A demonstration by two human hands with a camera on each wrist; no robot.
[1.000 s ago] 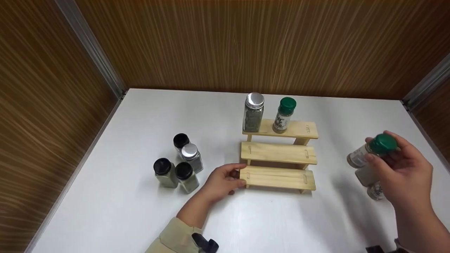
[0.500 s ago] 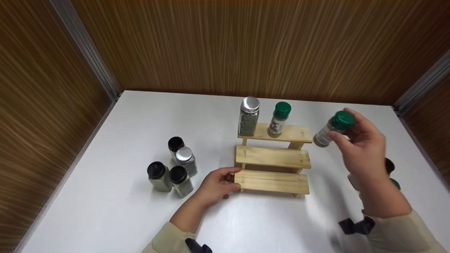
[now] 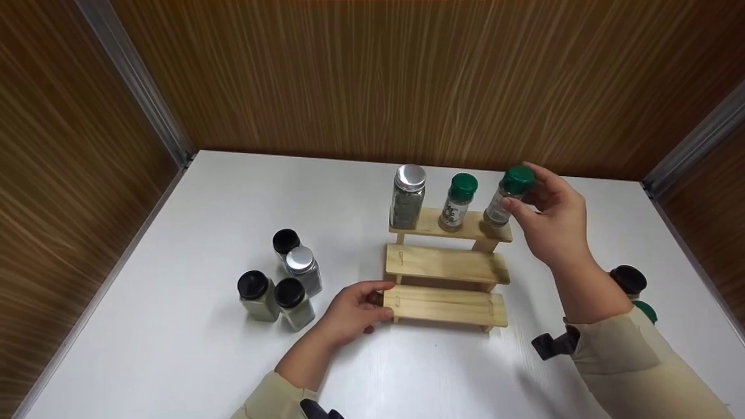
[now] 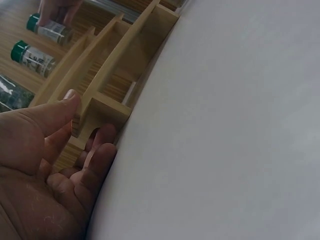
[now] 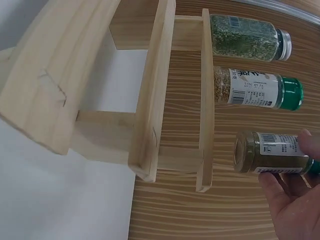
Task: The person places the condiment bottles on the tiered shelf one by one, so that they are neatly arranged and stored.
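- While the right hand point(image 3: 553, 224) pinches the green-capped jar point(image 3: 507, 195) by its lid, fingers curled round the cap, the jar hangs just above the right end of the rack's top step, base not quite touching as far as the wrist view shows.
- A second ago that jar was way off to the right over the table, so it's been carried across and is basically lined up for the last open spot up top.
- The left hand point(image 3: 354, 311) steadies the wooden rack point(image 3: 445, 265) at the bottom step's left end, thumb on top and fingers curled under.
- Top step already holds a silver-lidded jar point(image 3: 407, 196) of dark green flakes and another green-lidded jar point(image 3: 458, 202).
- Middle and bottom steps hold nothing.
- Four square jars point(image 3: 278, 286) sit in a cluster left; two more caps point(image 3: 633, 288) peek out behind the right forearm.
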